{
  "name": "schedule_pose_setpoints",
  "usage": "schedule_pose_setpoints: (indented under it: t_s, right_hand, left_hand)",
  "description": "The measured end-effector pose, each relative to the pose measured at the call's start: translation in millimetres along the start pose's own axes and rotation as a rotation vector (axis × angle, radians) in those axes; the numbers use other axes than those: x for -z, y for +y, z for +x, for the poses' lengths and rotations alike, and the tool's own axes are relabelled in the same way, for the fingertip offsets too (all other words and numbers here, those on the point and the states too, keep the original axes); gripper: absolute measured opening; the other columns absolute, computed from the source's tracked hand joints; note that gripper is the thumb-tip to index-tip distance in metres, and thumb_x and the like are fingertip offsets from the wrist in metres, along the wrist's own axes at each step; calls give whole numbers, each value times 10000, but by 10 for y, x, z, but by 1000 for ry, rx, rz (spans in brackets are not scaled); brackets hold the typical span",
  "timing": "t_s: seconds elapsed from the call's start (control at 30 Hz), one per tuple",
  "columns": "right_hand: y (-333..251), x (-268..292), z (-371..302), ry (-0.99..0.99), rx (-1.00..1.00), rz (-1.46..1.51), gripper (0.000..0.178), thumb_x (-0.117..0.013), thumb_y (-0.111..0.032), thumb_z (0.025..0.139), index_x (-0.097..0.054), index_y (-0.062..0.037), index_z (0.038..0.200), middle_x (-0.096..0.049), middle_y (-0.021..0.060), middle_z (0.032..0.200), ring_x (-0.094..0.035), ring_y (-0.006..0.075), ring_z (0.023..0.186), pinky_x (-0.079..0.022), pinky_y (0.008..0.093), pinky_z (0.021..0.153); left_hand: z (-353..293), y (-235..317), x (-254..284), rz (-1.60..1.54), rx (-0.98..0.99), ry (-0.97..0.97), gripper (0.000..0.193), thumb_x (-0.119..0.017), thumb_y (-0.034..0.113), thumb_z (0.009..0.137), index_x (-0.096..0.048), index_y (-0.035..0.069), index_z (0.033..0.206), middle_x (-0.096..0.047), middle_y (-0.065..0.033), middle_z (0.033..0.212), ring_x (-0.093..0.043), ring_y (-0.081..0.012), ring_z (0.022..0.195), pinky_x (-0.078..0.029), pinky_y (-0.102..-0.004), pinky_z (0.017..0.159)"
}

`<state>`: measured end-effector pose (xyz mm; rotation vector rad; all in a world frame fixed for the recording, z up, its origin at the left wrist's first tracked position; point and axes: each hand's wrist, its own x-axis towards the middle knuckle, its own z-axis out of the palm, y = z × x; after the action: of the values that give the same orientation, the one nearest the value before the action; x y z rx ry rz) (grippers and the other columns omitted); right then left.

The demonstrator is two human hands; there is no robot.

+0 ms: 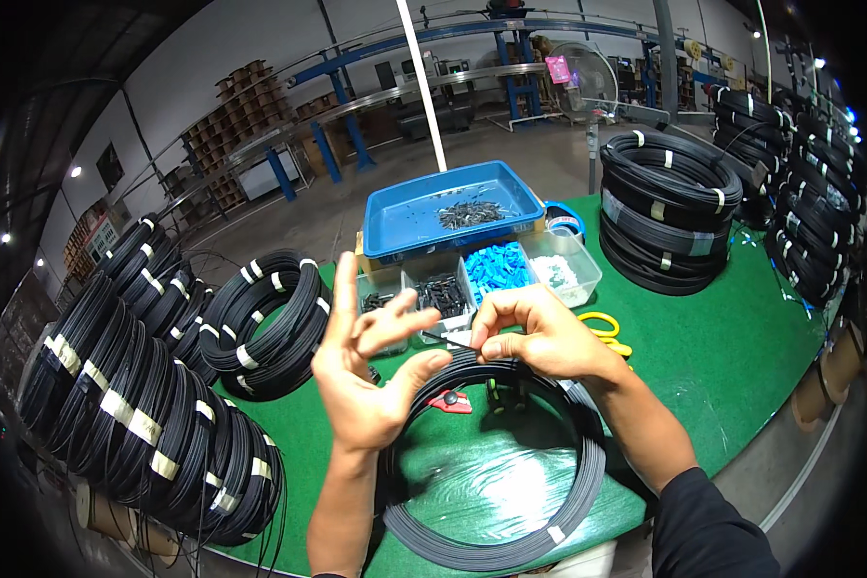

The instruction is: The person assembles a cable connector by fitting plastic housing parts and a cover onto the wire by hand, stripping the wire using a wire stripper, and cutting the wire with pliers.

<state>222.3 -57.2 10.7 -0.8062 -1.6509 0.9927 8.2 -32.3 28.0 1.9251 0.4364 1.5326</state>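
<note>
My left hand is raised with its fingers spread and nothing in it, just left of the cable end. In my right hand, thumb and fingers pinch a thin black cable, whose free end points toward my left hand. Below both hands lies a coil of black cable, banded with a white tape strip. Inside the coil's ring, near its far side, rests a small red tool with a black knob. Yellow-handled scissors lie just beyond my right wrist.
Past my hands stand clear bins of black pieces, blue pieces and white pieces. A blue tray of small dark parts sits behind them. Taped cable coils crowd the green table's left and far right.
</note>
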Motion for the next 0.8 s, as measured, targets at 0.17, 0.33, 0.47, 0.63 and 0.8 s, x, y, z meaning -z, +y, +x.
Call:
schedule_pose_setpoints:
  t_s: [0.17, 0.33, 0.47, 0.63, 0.8]
  right_hand:
    - [43, 42, 24, -136, -112, 116, 67, -642, 66, 837, -649, 22, 887, -674, 56, 829, -663, 120, 795, -537, 262, 745]
    - [181, 167, 29, -237, -227, 259, 89, -651, 78, 829, -659, 20, 896, -664, 43, 828, -646, 105, 756, -497, 224, 697]
    - [236, 155, 52, -290, -308, 288, 101, -663, 71, 822, -655, 19, 908, -664, 41, 827, -643, 102, 752, -490, 215, 696]
    - [345, 178, 69, -284, -334, 320, 122, -634, 92, 813, -654, 19, 909, -679, 52, 836, -641, 104, 754, -492, 213, 698]
    - [359, 183, 48, -175, -338, 307, 94, -680, 66, 797, -658, 26, 879, -681, 76, 819, -640, 123, 750, -494, 238, 720]
  left_hand:
    - [-22, -29, 43, -93, -61, 112, 833, -776, -32, 767, -324, -99, 1464, -756, -137, 905, -683, -224, 1047, -414, -335, 1022]
    - [67, -16, 218, -411, -9, 276, 998, -825, 68, 761, -186, -81, 1513, -739, -145, 1025, -668, -232, 1083, -458, -368, 1001]
    - [42, -192, 132, -159, -12, -133, 1210, -919, 157, 635, -136, -62, 1531, -742, -134, 1017, -651, -260, 1118, -374, -386, 1082]
    - [12, -237, 140, -309, 92, -15, 940, -806, 62, 778, -223, -87, 1501, -746, -140, 970, -688, -265, 1043, -410, -393, 1069]
    - [71, -139, 325, -428, 100, 64, 1041, -838, 39, 684, -213, -80, 1508, -640, -194, 1257, -616, -259, 1183, -486, -373, 1005]
